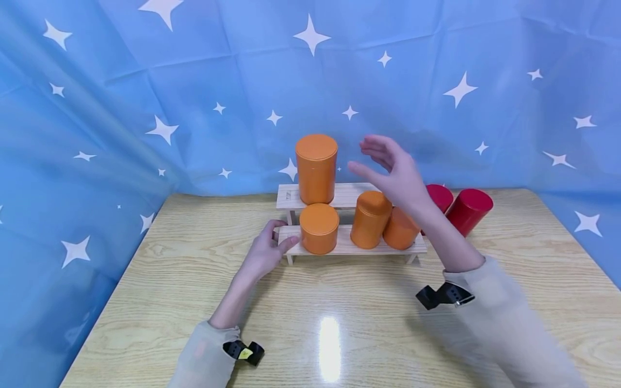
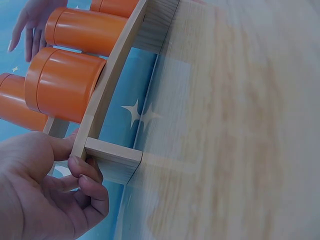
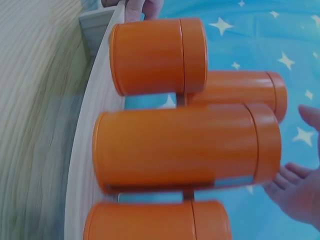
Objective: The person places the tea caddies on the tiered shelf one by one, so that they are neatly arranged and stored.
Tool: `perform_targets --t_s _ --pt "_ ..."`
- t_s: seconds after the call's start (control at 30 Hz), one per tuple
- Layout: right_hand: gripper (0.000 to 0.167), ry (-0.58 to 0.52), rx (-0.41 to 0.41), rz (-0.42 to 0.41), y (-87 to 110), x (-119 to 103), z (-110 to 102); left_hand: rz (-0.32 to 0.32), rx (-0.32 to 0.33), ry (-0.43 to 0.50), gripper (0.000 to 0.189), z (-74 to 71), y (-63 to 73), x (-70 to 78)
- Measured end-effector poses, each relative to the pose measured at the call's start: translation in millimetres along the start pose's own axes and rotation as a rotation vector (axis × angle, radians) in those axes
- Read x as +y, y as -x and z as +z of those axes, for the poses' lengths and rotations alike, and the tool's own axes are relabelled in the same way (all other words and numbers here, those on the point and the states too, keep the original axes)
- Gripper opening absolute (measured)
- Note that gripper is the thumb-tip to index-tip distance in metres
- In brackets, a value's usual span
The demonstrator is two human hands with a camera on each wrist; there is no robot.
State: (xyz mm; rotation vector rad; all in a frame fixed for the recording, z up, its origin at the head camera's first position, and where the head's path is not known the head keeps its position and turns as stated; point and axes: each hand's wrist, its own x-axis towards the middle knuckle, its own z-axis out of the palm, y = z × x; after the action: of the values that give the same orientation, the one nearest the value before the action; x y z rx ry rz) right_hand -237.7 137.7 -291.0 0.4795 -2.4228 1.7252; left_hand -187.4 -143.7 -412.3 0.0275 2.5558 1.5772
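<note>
A two-tier wooden rack (image 1: 346,248) carries several orange canisters. One tall orange canister (image 1: 316,175) stands at the left of the upper tier. Below it a short orange canister (image 1: 319,237) sits on the lower tier, a taller orange canister (image 1: 367,226) to its right, and another short orange canister (image 1: 401,231) near the right end. My left hand (image 1: 259,256) grips the lower tier's left end, thumb on top and fingers curled beneath the board (image 2: 107,90). Raised above the rack's right side, my right hand (image 1: 395,175) holds nothing, its fingers and thumb apart.
Two red canisters, a nearer red canister (image 1: 468,212) and a partly hidden red canister (image 1: 440,196), stand at the rack's right behind my right forearm. The wooden table (image 1: 194,258) ends at a blue star-patterned curtain (image 1: 233,81). Dark bands with small cameras circle both sleeves.
</note>
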Motion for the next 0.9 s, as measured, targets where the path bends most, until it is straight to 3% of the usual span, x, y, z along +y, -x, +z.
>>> perform_targets --t_s 0.57,0.9 --pt "0.057 0.082 0.107 0.01 30.1 22 -62 0.004 0.002 0.001 0.048 -0.2 0.5 -0.2" --pt "0.053 0.135 0.165 0.036 45.9 47 -99 -0.001 0.002 -0.009 0.049 0.3 -0.2 -0.8"
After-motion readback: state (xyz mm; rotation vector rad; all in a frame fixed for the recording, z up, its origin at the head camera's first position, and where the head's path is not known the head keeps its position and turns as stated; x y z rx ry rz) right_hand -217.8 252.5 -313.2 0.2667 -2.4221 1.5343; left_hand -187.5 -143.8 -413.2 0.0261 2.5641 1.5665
